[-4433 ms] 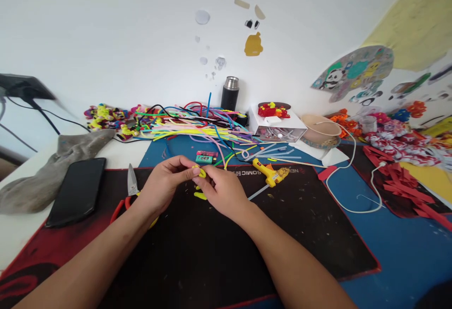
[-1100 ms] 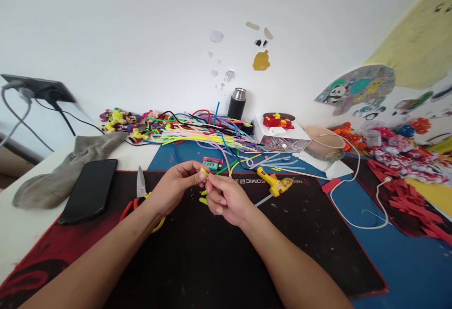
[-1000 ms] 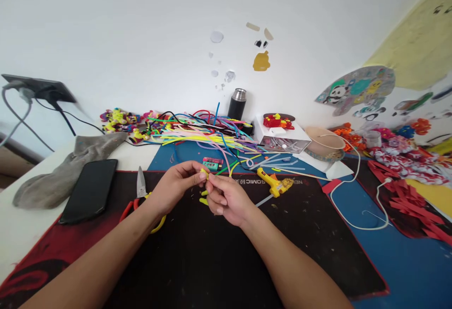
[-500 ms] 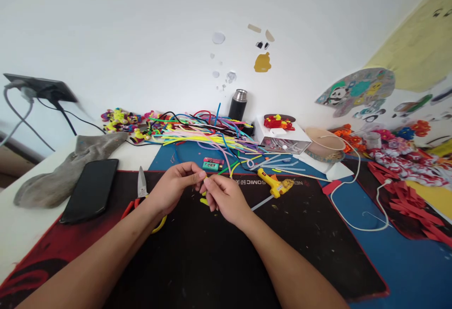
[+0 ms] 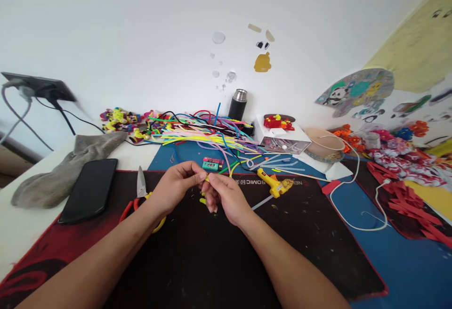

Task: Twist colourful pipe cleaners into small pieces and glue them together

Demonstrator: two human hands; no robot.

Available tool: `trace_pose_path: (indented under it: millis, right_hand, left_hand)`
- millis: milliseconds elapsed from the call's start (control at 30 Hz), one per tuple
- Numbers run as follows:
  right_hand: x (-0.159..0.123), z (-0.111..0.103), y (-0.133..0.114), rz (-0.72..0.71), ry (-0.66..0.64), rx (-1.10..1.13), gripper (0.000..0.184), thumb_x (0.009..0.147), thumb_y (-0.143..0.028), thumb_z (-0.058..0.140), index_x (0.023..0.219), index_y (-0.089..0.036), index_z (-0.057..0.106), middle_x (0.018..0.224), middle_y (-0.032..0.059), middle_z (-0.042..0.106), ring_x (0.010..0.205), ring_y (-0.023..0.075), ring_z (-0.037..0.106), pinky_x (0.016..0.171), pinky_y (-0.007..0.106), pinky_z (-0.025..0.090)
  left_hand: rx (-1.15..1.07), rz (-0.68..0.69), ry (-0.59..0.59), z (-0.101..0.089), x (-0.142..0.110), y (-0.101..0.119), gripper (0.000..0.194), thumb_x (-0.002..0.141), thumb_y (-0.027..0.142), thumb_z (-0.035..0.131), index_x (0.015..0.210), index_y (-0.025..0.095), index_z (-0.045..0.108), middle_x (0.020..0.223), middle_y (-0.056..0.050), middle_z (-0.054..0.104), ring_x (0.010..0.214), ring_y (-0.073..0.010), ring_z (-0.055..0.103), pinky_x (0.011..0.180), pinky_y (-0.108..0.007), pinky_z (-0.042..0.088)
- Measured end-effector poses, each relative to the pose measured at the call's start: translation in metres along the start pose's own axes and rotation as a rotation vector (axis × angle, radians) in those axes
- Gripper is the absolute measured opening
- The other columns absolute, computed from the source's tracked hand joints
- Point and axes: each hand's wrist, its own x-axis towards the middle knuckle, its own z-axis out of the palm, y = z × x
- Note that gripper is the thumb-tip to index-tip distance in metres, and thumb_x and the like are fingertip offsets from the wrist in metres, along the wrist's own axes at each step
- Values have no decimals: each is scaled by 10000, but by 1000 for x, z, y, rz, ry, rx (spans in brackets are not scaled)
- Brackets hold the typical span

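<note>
Head view, clock centred on the pinch: sm. yellow piece is held approx. mid-view, above the dark mat; it is pinched between thumb & finger of L hand at 9 o'clock and R hand at 4 o'clock; both pinches narrow, fingertips nearly meeting; most of piece hidden by them, exact shape can't be told; yellow bits seen near, at 6–7 o'clock; scissors at 9, glue gun at 3, fuzzy stems at 12.

Handling, as judged: v. light; soft & fuzzy outside, prob. w/ thin bendable core; not slippery, not brittle, but easily squashed or bent out of shape if pressed hard; best taken by its ends, w/ fingertips only, light pressure; any cut tip should be minded, might be prickly.
</note>
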Motion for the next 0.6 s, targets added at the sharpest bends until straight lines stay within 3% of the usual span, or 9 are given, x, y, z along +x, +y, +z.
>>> trace_pose_path:
  millis: [267,433,600]
  right_hand:
    - [2,0,7,-8,41,81,475,955,-614,642,743,-191,602,488,-71,483,388,91,461,408,226,313]
    - [1,3,1,33,43,164,465,921,-595,697,712,-196,583,460,-101,371,373,71,349,405,230,239]
    - [1,2,-1,3,55,112,485,896,-612,710,673,-203,572,429,-112,325,364,64,278,404,236,246]
  left_hand:
    - [29,2,46,1,-1,-5,317,799,439,890,763,180,709,730,-52,734,670,-210,658,678,-319,518]
    - [146,34,78,-2,-1,-6,319,832,454,860,767,182,708,748,-46,749,715,-192,652,724,-293,506]
    - [105,34,69,-3,1,-9,327,815,457,871,768,182,700,718,-24,716,706,-178,624,716,-277,489]
